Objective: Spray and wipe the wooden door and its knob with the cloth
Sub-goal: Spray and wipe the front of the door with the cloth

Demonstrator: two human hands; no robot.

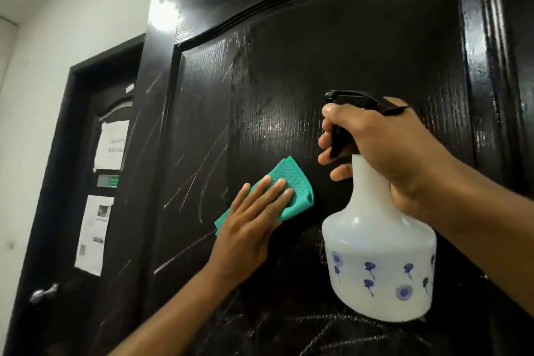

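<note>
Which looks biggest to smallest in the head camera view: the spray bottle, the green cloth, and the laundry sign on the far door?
As they appear in the head view:
1. spray bottle, though it is nearest the camera, which inflates it
2. green cloth, partly covered by the left hand
3. laundry sign, far off, so its true size is unsure

A: What's on the door (332, 46)?
B: Dark wood, glossy, wet streaks across the panel. Left hand (254, 220) flat on a teal cloth (294, 179), fingers straight, pressing it to the panel.
A: Right hand (384, 147)?
B: Wrapped round the neck of a white spray bottle (378, 254) w/ blue flowers, fingers at the black trigger (339, 140), nozzle pointing left.
A: Bkgd?
B: 2nd dark door (75, 182) at left w/ paper notices (111, 144) and a metal handle (43, 293).
</note>
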